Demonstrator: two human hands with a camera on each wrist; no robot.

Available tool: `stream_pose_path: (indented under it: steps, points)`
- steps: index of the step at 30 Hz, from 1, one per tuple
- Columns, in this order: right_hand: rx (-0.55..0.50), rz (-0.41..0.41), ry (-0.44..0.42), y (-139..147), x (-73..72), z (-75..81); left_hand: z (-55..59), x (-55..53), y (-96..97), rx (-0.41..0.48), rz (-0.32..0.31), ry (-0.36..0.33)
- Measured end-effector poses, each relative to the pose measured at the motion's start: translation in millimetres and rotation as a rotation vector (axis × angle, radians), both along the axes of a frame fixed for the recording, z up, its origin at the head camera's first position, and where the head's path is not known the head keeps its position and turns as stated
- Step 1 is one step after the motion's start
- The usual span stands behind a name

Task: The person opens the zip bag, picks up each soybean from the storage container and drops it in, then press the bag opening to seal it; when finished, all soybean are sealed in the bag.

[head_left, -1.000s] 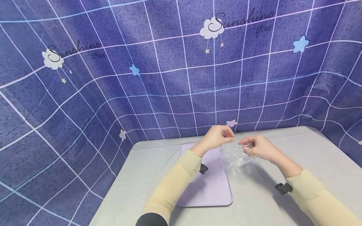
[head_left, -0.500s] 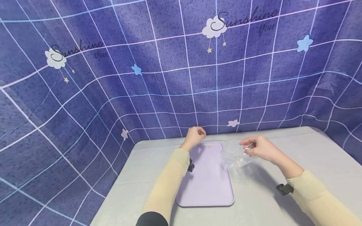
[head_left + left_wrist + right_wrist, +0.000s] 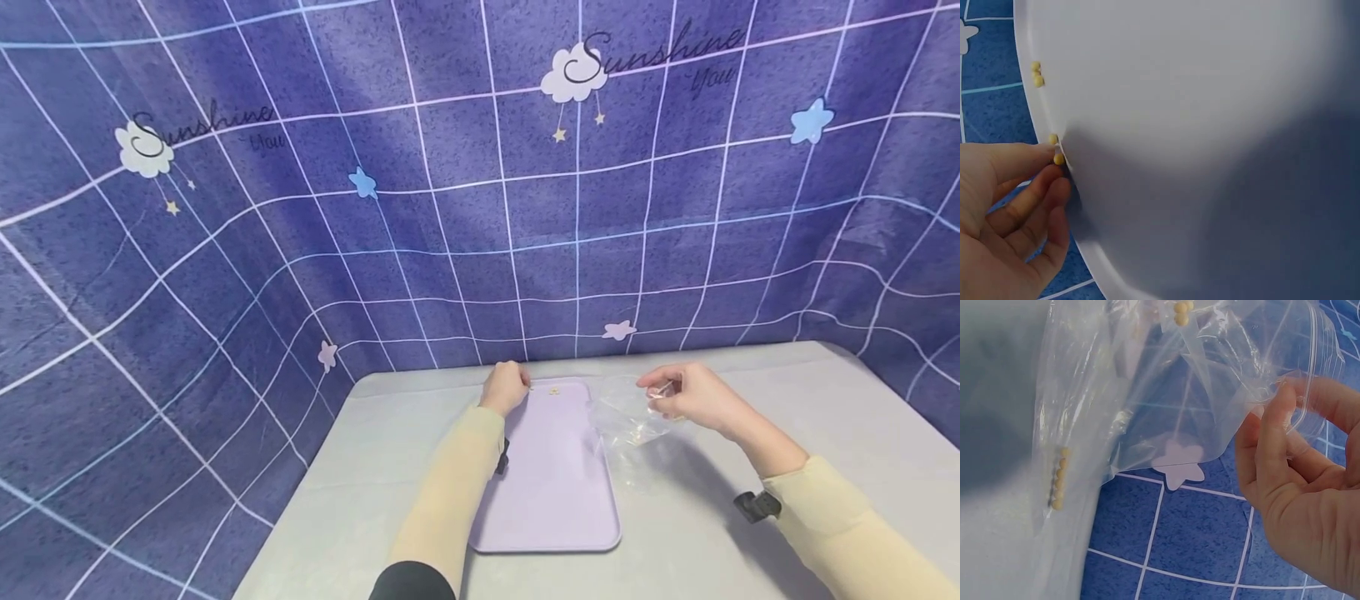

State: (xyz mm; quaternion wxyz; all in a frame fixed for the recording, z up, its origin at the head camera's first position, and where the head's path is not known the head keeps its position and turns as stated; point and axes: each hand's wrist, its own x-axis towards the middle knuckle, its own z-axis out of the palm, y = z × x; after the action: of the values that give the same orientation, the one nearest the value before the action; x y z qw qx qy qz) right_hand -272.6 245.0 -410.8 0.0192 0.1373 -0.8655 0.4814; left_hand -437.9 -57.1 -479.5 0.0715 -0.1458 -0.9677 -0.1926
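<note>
My left hand (image 3: pixel 506 387) is at the far left corner of a lilac tray (image 3: pixel 543 483). In the left wrist view its thumb and index finger pinch a small yellow-beaded piece (image 3: pixel 1059 159) right at the tray's rim. Another yellow-beaded piece (image 3: pixel 1037 74) lies on the tray along the far edge. On the right, my right hand (image 3: pixel 693 398) pinches a clear zip bag (image 3: pixel 1166 412) near its zip strip. Inside the bag, a straight row of yellow beads (image 3: pixel 1060 478) and a bead cluster (image 3: pixel 1182 314) show through the plastic.
The tray lies on a table with a pale grey cover (image 3: pixel 390 483). A blue-purple grid-patterned curtain (image 3: pixel 450 208) hangs behind and to the left. The bag overlaps the tray's right edge in the head view.
My left hand has moved left from beside the bag to the tray's far left corner and lowered there. The right hand stays in place with the bag.
</note>
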Motion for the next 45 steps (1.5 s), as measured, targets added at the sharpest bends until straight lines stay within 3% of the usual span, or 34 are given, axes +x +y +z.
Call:
stream_pose_path:
  steps: [5,15,20,27,33,39,45]
  points:
    - [0.008,0.000,0.010,-0.1,-0.3,0.9,1.9,5.0,-0.1,-0.029,0.008,-0.003]
    - [0.010,0.004,0.016,-0.5,0.3,3.3,1.6,3.2,-0.6,-0.049,-0.001,-0.005]
    - [0.004,0.004,0.009,-0.3,1.0,3.4,11.6,5.8,5.2,-0.001,-0.035,-0.025]
    - [-0.007,0.010,0.005,0.7,1.2,2.4,45.1,16.4,30.5,0.197,-0.216,0.011]
    - [-0.005,0.004,0.007,-1.0,3.3,3.7,74.1,41.6,54.6,0.299,-0.384,0.000]
    - [0.001,0.003,0.014,-1.1,3.5,2.7,99.0,71.3,75.9,0.311,-0.558,0.006]
    - [-0.001,0.004,0.021,-1.0,4.8,2.2,107.8,92.5,90.1,0.218,-0.685,0.005]
